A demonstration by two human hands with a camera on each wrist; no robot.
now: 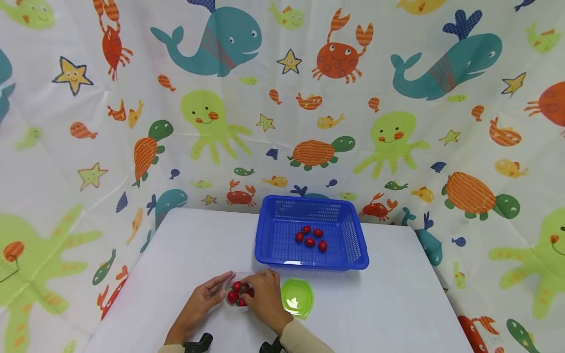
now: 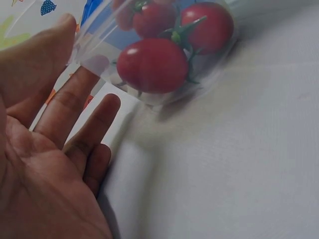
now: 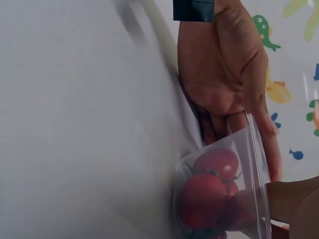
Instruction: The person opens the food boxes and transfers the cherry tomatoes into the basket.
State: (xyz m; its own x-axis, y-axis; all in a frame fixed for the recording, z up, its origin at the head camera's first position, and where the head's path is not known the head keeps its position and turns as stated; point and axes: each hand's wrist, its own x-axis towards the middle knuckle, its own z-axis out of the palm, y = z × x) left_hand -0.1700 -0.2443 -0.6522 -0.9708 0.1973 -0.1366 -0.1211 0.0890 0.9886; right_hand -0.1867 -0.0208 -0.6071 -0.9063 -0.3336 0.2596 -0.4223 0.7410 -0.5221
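Observation:
A clear plastic container [image 3: 189,164] with several red cherry tomatoes [image 2: 152,64], green stems on them, stands on the table near the front. My left hand [image 1: 203,300] is at its left side, fingers extended, with the fingertips at the wall and rim. From the right, my right hand [image 1: 267,296] reaches down into the container, thumb and fingers around a dark red tomato [image 1: 250,291] among the others. Part of that tomato is hidden by the fingers. In the right wrist view the fingers show through the clear wall, against the tomatoes.
Behind the container, a blue plastic basket [image 1: 260,245] holds several loose red tomatoes [image 1: 310,242]. Just right of my right hand lies a light green lid [image 1: 297,298]. A white cloth covers the table [image 1: 388,299], and a sea-animal curtain [image 1: 282,137] hangs around the back and sides.

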